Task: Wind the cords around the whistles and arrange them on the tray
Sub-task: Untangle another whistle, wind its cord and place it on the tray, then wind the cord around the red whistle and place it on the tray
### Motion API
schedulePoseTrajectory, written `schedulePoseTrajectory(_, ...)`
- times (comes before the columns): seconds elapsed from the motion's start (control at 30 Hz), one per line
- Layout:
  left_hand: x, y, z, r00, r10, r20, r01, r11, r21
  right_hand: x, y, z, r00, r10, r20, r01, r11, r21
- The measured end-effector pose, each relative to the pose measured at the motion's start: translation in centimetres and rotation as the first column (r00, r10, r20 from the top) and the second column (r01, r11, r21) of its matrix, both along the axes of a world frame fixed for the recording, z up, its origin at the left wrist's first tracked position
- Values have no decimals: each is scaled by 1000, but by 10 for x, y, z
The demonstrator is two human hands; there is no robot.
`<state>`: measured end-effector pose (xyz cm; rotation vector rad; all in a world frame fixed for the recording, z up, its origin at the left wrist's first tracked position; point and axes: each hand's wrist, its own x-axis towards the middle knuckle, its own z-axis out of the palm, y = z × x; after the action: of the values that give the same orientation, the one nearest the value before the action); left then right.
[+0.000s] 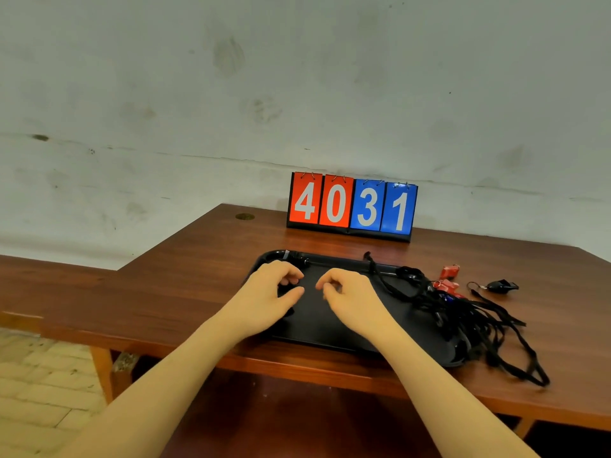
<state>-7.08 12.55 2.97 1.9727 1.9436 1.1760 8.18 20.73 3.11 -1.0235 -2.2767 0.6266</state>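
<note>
A black tray (330, 328) lies on the wooden table near its front edge. Over the tray's left half, my left hand (269, 294) has its fingers and thumb curled round a small black whistle (286, 288), which is mostly hidden. Close beside it, my right hand (347, 297) has its fingertips pinched together; a black cord there cannot be made out against the tray. One wound black whistle (299, 259) sits in the tray's far left corner. A tangle of black cords (469, 322) spills over the tray's right edge, with red whistles (447, 285) and a blue one (449, 297) in it.
Another red whistle (450, 271) and a loose black whistle (502, 285) lie on the table (185, 269) right of the tray. A flip scoreboard (352, 206) reading 4031 stands behind the tray against the wall. A lower bench (39, 292) adjoins the table on the left.
</note>
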Motion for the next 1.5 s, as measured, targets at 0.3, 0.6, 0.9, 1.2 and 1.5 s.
schedulePoseTrajectory(0.3,68,67,10,999,-47,13,48,996,-78,65,52,1,982,-189,24,185,976,113)
schedulePoseTrajectory(0.6,107,134,8,985,-110,-131,81,974,-210,99,101,-15,884,-247,398,120,941,316)
schedulePoseTrajectory(0.9,119,161,-13,979,-122,-164,83,970,-229,113,119,-12,914,-189,359,59,937,344)
schedulePoseTrajectory(1.2,108,148,26,983,27,183,-38,997,60,120,118,-5,965,-178,193,84,905,416)
schedulePoseTrajectory(1.5,116,124,76,954,-131,269,63,967,246,122,104,15,981,-194,7,191,968,164)
